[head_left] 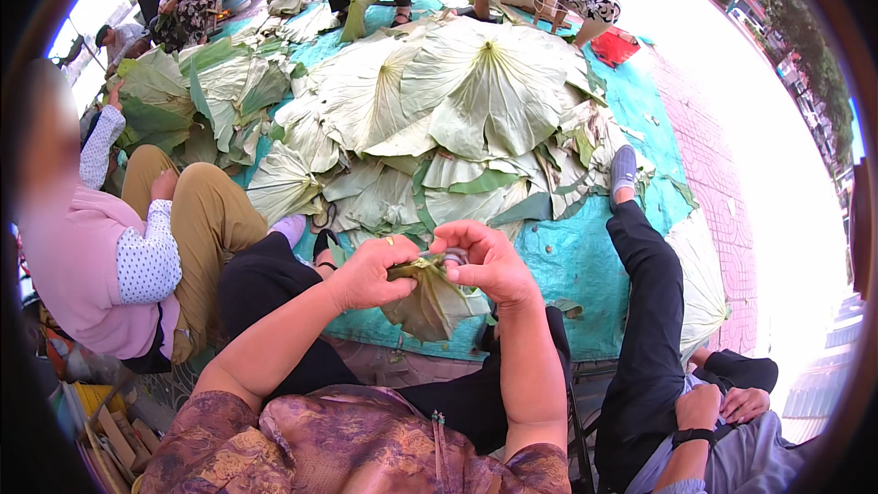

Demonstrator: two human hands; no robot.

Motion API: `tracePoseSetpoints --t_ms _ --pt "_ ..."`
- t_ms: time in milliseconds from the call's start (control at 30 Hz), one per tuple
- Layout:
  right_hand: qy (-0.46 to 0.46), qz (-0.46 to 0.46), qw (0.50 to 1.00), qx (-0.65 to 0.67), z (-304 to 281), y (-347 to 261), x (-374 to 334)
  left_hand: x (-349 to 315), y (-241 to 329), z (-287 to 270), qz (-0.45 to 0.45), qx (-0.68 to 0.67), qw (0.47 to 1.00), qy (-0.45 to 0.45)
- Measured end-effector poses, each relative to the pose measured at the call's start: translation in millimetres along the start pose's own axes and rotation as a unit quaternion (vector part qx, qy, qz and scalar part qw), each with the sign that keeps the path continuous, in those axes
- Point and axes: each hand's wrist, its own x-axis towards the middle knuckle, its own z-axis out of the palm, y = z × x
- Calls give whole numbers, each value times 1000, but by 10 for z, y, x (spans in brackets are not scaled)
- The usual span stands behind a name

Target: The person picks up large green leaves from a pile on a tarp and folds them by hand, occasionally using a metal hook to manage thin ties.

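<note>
Over my lap, my left hand (373,272) grips the gathered top of a folded lotus leaf (432,309), thumb pressed against the bunched green part. The leaf's pale, veined lower part fans out downward. Close beside it, the fingers of my right hand (491,265) curl around a small whitish-grey item (453,259) at the leaf's top edge; its kind is too small to tell. Beyond my hands lies a wide heap of lotus leaves (489,82), pale undersides up, several laid flat over others.
A turquoise tarp (585,284) lies under the heap. At left sits a person in a pink vest (82,265); at right, another person's dark trouser leg (645,274) stretches onto the tarp. More people sit along the far side, near a red bag (615,47). Boxes (119,439) stand lower left.
</note>
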Motion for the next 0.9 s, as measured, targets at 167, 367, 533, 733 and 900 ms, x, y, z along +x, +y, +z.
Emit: tracePoseSetpoints --t_ms 167,367,533,733,900 --pt "76 37 996 28 -69 88 117 -51 68 -75 -14 -9 1000 24" --pt "127 32 991 1 -67 122 184 -120 76 -176 -12 -21 999 39" --pt "240 -12 970 40 -126 31 192 -86 22 -195 -55 -66 993 81" --pt "179 69 975 -112 9 35 162 -168 48 -104 -19 -11 994 103" --pt "180 62 965 -183 28 43 164 -142 39 -60 10 30 989 142"
